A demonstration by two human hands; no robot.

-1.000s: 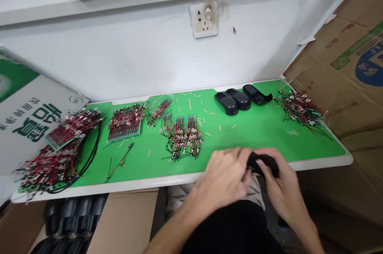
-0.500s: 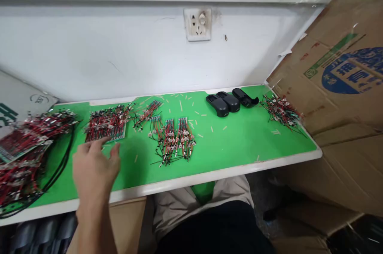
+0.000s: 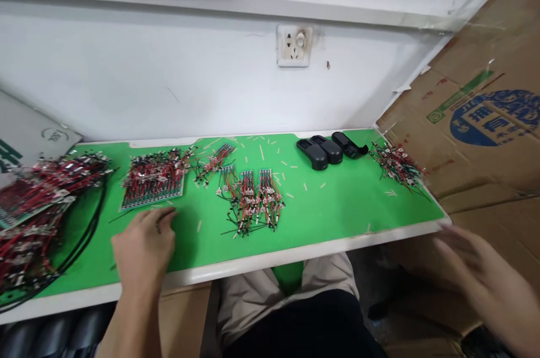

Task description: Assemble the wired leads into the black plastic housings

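Observation:
My left hand (image 3: pixel 145 240) is over the green mat, just in front of a panel of small circuit boards (image 3: pixel 154 197) with red and black wires. Its fingers are curled together in a pinch. Whatever they hold, if anything, is hidden, though thin dark wire ends show beside the hand. My right hand (image 3: pixel 481 279) hangs off the table's right end, smeared by motion, and I cannot make out its grip. Between the hands lie several wired board strips (image 3: pixel 255 200) and a smaller wired strip (image 3: pixel 219 156) behind them.
Black plastic housings (image 3: pixel 324 151) rest near the wall. A pile of wired boards (image 3: pixel 396 164) lies at the right end beside a cardboard box (image 3: pixel 472 178). Stacked wired panels (image 3: pixel 37 206) and black cables (image 3: pixel 90 228) occupy the left. A wall socket (image 3: pixel 294 46) is behind.
My left hand has drawn slightly back from the panel, and its spread fingers have closed together. My right hand has come into view at the right. The camera view has shifted slightly.

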